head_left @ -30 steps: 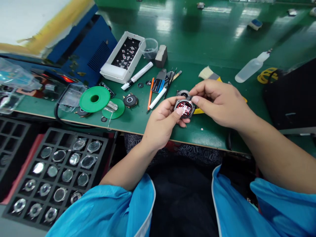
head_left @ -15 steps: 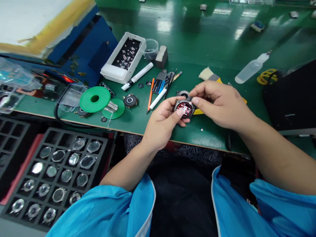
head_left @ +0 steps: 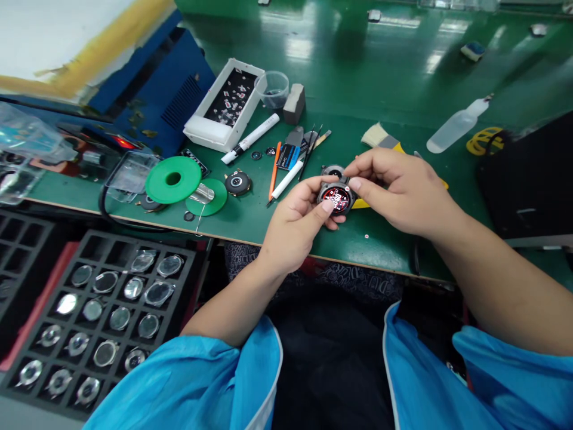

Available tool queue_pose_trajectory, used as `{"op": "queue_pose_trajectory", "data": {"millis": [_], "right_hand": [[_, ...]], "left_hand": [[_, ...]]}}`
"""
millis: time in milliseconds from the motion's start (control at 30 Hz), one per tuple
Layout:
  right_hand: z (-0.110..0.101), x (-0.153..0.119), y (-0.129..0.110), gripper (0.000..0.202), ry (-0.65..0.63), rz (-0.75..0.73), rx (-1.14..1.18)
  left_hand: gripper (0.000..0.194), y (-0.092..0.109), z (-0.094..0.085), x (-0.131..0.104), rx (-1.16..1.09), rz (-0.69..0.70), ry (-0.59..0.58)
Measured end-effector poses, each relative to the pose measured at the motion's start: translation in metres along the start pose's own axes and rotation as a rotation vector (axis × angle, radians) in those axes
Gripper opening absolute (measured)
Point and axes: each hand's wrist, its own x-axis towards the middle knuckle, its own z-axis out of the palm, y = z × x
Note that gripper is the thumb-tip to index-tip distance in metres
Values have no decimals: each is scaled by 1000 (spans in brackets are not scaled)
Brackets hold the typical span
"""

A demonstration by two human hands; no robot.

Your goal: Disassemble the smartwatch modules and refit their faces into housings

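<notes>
A round smartwatch [head_left: 338, 198] with a lit red and white dial is gripped by my left hand [head_left: 298, 224], thumb over its face and fingers underneath. My right hand [head_left: 398, 191] is closed at the watch's upper right edge, its thumb and forefinger touching the rim. Just beyond the watch shows a second round grey part [head_left: 333, 172] with a dark centre; whether the two are joined I cannot tell. A small pale dot sits on the dial's edge by my right thumb. One more tiny pale dot [head_left: 366, 236] lies on the green table.
Left of my hands are a solder wire spool [head_left: 197, 173], a watch back [head_left: 238, 183], a marker [head_left: 250, 138] and a white tray [head_left: 206, 128] of small parts. A brush [head_left: 378, 136] and a bottle [head_left: 456, 126] lie beyond. A foam tray [head_left: 111, 254] of watch cases stands lower left.
The view has shifted very slightly. Both hands keep their hold around the watch, with no clear movement of the watch between them.
</notes>
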Motion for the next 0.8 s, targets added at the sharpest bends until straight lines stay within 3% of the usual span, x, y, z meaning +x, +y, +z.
{"op": "queue_pose_trajectory", "data": {"millis": [433, 800], "right_hand": [[0, 0, 1, 11, 9, -26, -3], [-5, -2, -5, 13, -61, -54, -32]], "left_hand": [[44, 0, 0, 0, -6, 19, -3], [32, -5, -1, 2, -11, 61, -11]]}}
